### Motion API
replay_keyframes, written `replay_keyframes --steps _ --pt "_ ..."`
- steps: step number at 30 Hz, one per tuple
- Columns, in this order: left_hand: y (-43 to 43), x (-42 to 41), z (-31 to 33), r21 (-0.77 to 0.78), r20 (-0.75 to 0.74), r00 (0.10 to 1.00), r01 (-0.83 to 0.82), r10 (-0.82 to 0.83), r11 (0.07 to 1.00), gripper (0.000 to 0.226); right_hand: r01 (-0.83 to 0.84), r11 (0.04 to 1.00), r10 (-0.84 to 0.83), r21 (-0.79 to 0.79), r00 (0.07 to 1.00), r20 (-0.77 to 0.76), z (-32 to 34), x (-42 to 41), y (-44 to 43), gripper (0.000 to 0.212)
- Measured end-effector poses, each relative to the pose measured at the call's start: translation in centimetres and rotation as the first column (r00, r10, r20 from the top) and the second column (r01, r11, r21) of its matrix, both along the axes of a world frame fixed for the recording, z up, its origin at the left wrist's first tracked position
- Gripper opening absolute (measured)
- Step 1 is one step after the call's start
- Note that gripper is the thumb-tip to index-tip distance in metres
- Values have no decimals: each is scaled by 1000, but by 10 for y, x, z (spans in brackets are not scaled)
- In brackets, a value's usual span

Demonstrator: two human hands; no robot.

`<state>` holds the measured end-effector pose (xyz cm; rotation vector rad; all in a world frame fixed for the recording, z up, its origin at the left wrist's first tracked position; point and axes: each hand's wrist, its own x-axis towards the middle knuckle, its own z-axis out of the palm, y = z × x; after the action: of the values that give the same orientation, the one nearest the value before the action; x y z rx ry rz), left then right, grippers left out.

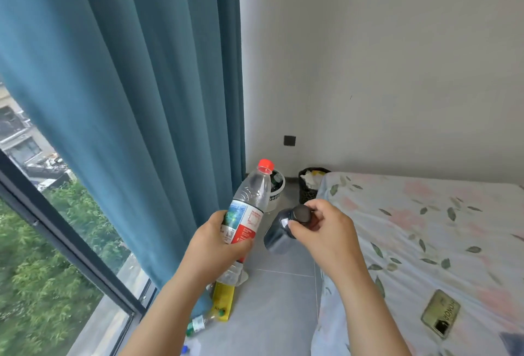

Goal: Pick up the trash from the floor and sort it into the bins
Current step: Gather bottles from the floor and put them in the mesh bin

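Note:
My left hand [217, 245] grips a clear plastic water bottle [251, 199] with a red cap and a red and white label, held upright and tilted to the right. My right hand [326, 229] holds a dark bottle [279, 232] by its neck and cap, its body hanging down to the left. A white bin [276, 191] stands on the floor in the far corner, partly hidden behind the water bottle. A black mesh bin [307, 185] with pale paper in it stands to its right, beside the bed.
A yellow bottle [224, 300], a small clear bottle with a green label [200, 324] and a blue-capped item [190, 348] lie on the grey tile floor by the blue curtain [141, 100]. A floral-sheeted bed [425, 242] with a phone [441, 313] fills the right.

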<state>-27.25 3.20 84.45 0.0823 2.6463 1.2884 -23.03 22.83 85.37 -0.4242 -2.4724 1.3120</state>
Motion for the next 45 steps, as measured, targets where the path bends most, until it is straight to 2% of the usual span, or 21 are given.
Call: replay_keyframes --steps 5,11,21,29,32,34,37,45 --pt "17 -18 21 47 -37 999 6 -4 999 47 23 999 -26 -38 997 -77 21 -11 20 19" --pt "33 -57 35 92 -51 999 23 -18 995 49 62 997 -67 -50 994 -87 32 -44 37 17" --pt "39 -188 42 162 -69 995 88 -78 983 57 141 990 -141 -6 983 -117 52 -152 42 17" --pt "53 -282 44 206 -43 985 171 -166 963 40 193 981 -190 16 977 -92 61 -234 51 17" --pt "67 -305 38 214 -19 983 181 -181 960 42 189 982 -188 16 980 -71 58 -254 63 19" --pt "80 -320 34 205 -3 984 177 -180 963 49 195 981 -194 3 979 -60 55 -269 77 18" --pt "102 -346 26 184 -1 987 155 -158 971 49 191 982 -191 -2 980 -53 48 -295 102 18" --pt "160 -411 3 105 56 997 39 -45 994 57 86 996 -87 19 996 16 38 -372 176 15"
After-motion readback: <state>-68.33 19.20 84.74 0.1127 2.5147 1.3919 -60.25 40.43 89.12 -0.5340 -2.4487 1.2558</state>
